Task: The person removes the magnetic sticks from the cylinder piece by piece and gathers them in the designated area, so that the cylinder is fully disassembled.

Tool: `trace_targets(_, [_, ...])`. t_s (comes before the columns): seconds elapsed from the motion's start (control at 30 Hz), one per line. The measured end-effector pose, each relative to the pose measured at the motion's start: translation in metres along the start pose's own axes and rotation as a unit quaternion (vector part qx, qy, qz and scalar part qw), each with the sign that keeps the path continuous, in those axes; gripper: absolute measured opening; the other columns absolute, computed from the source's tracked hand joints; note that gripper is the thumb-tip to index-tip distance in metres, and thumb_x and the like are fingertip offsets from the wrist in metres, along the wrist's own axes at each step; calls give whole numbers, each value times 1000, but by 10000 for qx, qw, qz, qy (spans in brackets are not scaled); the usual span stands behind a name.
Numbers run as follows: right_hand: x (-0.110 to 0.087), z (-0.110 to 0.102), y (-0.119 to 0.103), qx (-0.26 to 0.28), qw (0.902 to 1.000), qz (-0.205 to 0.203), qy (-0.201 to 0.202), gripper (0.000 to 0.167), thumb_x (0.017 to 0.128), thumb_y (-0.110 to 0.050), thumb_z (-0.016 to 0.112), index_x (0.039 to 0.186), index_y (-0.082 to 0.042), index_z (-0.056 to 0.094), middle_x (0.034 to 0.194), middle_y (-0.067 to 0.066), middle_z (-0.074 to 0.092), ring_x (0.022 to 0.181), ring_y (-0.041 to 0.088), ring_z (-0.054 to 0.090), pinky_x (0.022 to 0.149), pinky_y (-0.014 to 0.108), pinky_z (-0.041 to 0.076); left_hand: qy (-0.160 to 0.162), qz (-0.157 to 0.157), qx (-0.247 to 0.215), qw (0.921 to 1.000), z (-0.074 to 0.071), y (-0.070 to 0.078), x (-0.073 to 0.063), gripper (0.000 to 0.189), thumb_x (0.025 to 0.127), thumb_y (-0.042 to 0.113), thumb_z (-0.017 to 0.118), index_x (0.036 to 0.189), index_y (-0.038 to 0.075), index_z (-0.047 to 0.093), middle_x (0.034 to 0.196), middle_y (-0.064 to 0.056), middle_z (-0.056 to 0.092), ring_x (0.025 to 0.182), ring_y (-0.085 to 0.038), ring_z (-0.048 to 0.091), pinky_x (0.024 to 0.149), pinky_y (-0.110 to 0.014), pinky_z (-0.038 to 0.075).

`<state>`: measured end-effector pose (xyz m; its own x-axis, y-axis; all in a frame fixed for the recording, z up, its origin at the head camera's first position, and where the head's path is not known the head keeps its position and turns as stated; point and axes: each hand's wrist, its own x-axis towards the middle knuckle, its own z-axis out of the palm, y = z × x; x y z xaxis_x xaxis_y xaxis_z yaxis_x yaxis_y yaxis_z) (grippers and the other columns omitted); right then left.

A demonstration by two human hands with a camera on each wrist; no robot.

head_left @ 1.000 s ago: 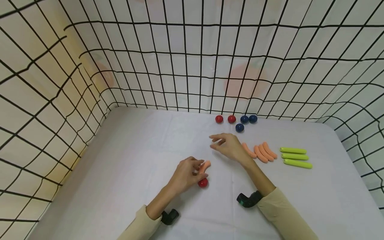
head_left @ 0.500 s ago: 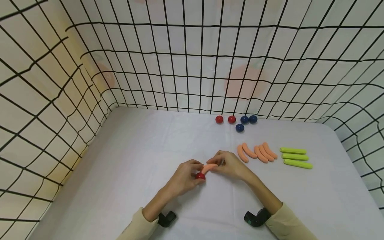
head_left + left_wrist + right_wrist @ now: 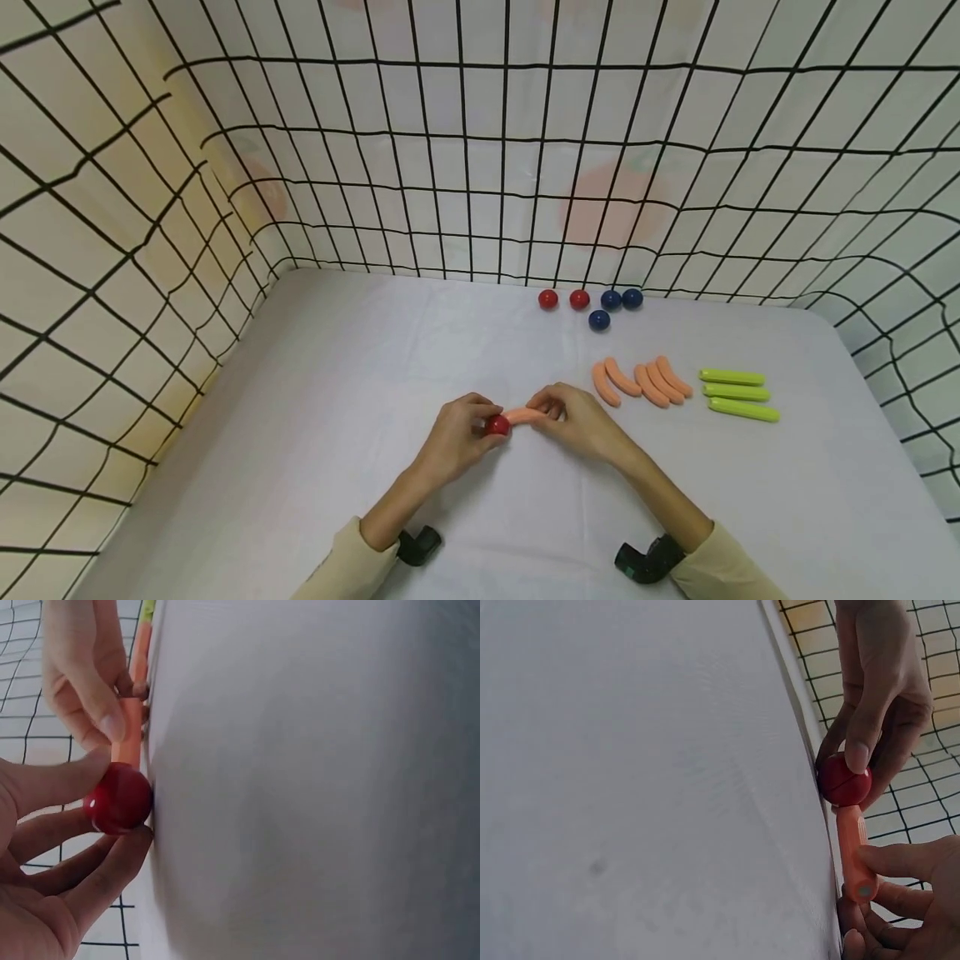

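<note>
Left hand (image 3: 457, 437) pinches small glossy red plastic ball (image 3: 497, 426); right hand (image 3: 577, 421) grips stiff orange plastic sausage (image 3: 525, 414) mid-length (both likely light, ball slippery).

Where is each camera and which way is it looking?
Head: looks forward and down at the table; both forearms show.
Left wrist: looks past the left hand gripping the red ball.
Right wrist: looks past the right hand pinching the orange sausage.
All three share ball, sausage and both hands.
</note>
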<state>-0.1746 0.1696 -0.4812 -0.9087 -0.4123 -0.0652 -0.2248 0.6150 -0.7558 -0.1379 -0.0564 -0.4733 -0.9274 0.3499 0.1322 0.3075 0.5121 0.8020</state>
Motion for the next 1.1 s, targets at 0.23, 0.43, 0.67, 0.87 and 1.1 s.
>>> trace_targets(0.23, [-3,0,2,558,9981,132,-215,23,101,-28,69,114,-9,74,84,2,69,74,13,61,65,22,47,118,23,121,9999,1,1,2,31,85,-5,81,113,-14,73,105,-20,71,97,-31,75,80,-29,64])
trace_targets(0.43, [-5,-2,9,1825,9807,366,-595,34,105,-23,62,126,3,68,85,14,74,69,14,67,61,24,57,65,-4,66,10000,0,2,3,28,85,-6,80,112,-14,73,105,-20,71,97,-31,75,80,-30,65])
trace_targets(0.67, [-13,-3,14,3037,9459,908,-691,46,107,-22,59,141,9,57,109,23,77,82,9,71,70,22,59,89,117,93,9998,2,-1,5,27,85,-9,79,111,-15,73,105,-22,71,96,-32,75,80,-33,65])
trace_targets(0.87, [-17,-2,13,3486,9266,1368,-336,48,104,-20,64,142,8,58,104,13,79,82,7,73,69,21,58,79,137,-16,9999,3,0,7,27,85,-8,79,111,-15,73,105,-22,71,96,-32,75,79,-31,65])
trace_targets(1.1, [-24,-14,16,3744,9110,1639,553,49,100,-20,70,141,5,59,93,-3,80,80,5,72,74,19,60,64,-27,-76,9999,0,0,5,28,83,-7,81,109,-14,74,105,-21,72,96,-30,76,78,-26,64])
